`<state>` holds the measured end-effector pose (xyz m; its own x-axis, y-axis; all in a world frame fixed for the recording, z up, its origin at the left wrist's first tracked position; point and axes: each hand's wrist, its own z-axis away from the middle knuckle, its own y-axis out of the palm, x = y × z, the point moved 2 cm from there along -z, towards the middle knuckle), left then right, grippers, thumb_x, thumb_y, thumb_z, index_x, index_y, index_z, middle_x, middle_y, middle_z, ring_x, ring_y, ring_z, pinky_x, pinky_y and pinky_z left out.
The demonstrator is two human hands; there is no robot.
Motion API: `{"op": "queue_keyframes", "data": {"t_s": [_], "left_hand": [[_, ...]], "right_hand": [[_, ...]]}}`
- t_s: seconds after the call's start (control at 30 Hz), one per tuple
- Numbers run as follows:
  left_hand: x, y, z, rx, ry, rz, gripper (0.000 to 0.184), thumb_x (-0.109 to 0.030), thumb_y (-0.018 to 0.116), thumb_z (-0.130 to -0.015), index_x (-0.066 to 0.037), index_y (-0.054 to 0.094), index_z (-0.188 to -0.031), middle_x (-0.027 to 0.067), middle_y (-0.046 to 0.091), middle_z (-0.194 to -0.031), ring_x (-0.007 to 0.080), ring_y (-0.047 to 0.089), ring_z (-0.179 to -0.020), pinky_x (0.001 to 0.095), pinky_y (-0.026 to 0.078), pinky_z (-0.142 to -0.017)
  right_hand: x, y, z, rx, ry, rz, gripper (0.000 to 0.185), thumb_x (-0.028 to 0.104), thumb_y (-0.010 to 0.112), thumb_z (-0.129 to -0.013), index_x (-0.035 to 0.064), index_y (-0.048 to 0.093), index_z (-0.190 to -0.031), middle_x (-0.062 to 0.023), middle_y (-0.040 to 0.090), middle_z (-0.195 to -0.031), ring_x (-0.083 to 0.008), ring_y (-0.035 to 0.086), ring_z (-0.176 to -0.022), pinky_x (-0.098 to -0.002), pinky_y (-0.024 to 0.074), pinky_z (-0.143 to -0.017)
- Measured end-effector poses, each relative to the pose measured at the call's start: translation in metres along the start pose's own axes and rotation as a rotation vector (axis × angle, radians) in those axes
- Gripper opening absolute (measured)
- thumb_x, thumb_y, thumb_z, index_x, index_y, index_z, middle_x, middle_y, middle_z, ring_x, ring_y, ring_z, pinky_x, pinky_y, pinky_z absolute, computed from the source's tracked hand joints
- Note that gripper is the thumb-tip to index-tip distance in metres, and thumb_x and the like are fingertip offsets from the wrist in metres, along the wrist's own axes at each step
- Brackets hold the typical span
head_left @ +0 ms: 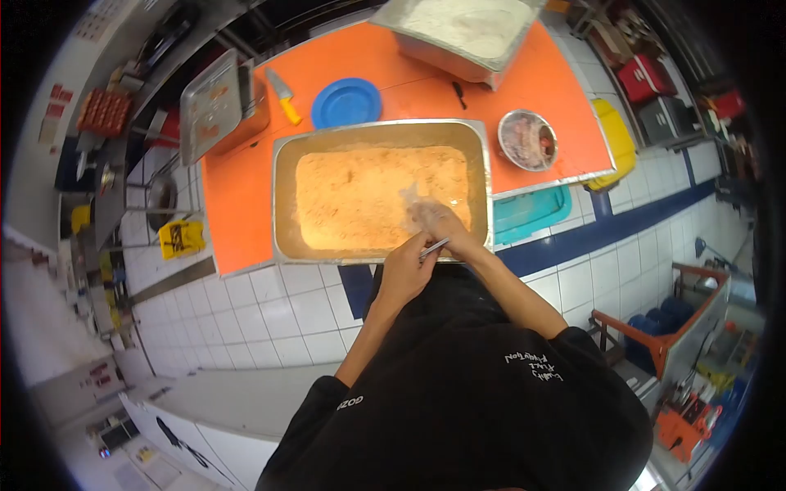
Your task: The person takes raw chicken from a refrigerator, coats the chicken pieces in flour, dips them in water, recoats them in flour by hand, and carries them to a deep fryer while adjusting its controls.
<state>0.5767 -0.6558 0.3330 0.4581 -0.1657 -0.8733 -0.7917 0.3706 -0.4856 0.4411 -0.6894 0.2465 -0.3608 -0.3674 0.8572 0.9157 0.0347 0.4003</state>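
Observation:
A deep metal pan [286,192] filled with orange-tinted powdery flour [360,196] stands at the table edge before me. Both my hands are together over its near right part. A clear plastic glove [409,195] covers the fingers of my right hand [443,224], which point into it, and its loose tip sticks out past them. My left hand [407,268] is closed in a pinch by the right palm, at what looks like the glove's cuff. A thin silvery strip [435,249] shows between the hands; I cannot make out what it is.
On the orange table [237,213] are a blue plate [346,103], a yellow-handled knife [285,100], a bowl of raw meat [527,141], a metal tray [214,106] and a pan of white flour [467,24]. A teal tub [532,214] sits below the right edge.

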Motion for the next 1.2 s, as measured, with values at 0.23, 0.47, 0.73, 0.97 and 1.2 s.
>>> {"op": "queue_keyframes", "data": {"t_s": [0.23,0.47,0.73,0.97,1.2], "left_hand": [[-0.002,0.004,-0.004,-0.032,-0.016,-0.006,0.015,-0.016,0.066,-0.097,-0.002,0.067,-0.1,0.015,0.071,-0.08,0.0255,0.065,-0.06,0.0359,0.047,-0.056],[-0.006,0.003,-0.006,-0.041,0.07,-0.086,0.012,-0.015,0.067,-0.095,-0.004,0.067,-0.1,0.0149,0.07,-0.08,0.0293,0.064,-0.06,0.0383,0.048,-0.057],[-0.013,-0.003,-0.004,-0.016,0.022,0.019,0.014,-0.015,0.067,-0.095,-0.004,0.067,-0.103,0.0162,0.071,-0.091,0.0351,0.071,-0.081,0.041,0.053,-0.067],[-0.01,-0.003,-0.005,0.001,0.02,0.052,0.013,-0.016,0.067,-0.095,-0.004,0.066,-0.102,0.0153,0.071,-0.091,0.0348,0.07,-0.084,0.0406,0.054,-0.071],[-0.006,-0.005,-0.005,0.024,0.071,0.031,0.011,-0.014,0.067,-0.095,-0.005,0.066,-0.101,0.0146,0.071,-0.089,0.0345,0.07,-0.081,0.0402,0.054,-0.07]], "right_hand": [[0.009,0.009,-0.004,-0.087,-0.048,-0.152,0.048,0.035,0.053,-0.107,0.0035,0.047,-0.143,-0.0077,0.058,-0.133,-0.015,0.058,-0.115,-0.0288,0.0512,-0.089],[-0.007,0.006,-0.009,-0.024,0.21,-0.414,0.059,0.045,0.049,-0.107,0.0083,0.041,-0.152,-0.0081,0.047,-0.151,-0.0241,0.049,-0.134,-0.0365,0.0467,-0.106],[0.009,0.013,-0.009,-0.004,0.017,-0.373,0.067,0.048,0.05,-0.106,0.0081,0.034,-0.157,-0.0092,0.042,-0.153,-0.0305,0.049,-0.134,-0.0456,0.0465,-0.107],[0.016,0.02,-0.003,0.08,0.007,-0.46,0.073,0.058,0.042,-0.105,0.0118,0.029,-0.16,-0.0103,0.03,-0.164,-0.0321,0.032,-0.15,-0.0523,0.0281,-0.121],[-0.007,0.01,-0.027,0.055,0.044,-0.399,0.075,0.063,0.035,-0.104,0.0187,0.022,-0.163,-0.0057,0.024,-0.168,-0.0286,0.023,-0.154,-0.0515,0.0201,-0.123]]}}
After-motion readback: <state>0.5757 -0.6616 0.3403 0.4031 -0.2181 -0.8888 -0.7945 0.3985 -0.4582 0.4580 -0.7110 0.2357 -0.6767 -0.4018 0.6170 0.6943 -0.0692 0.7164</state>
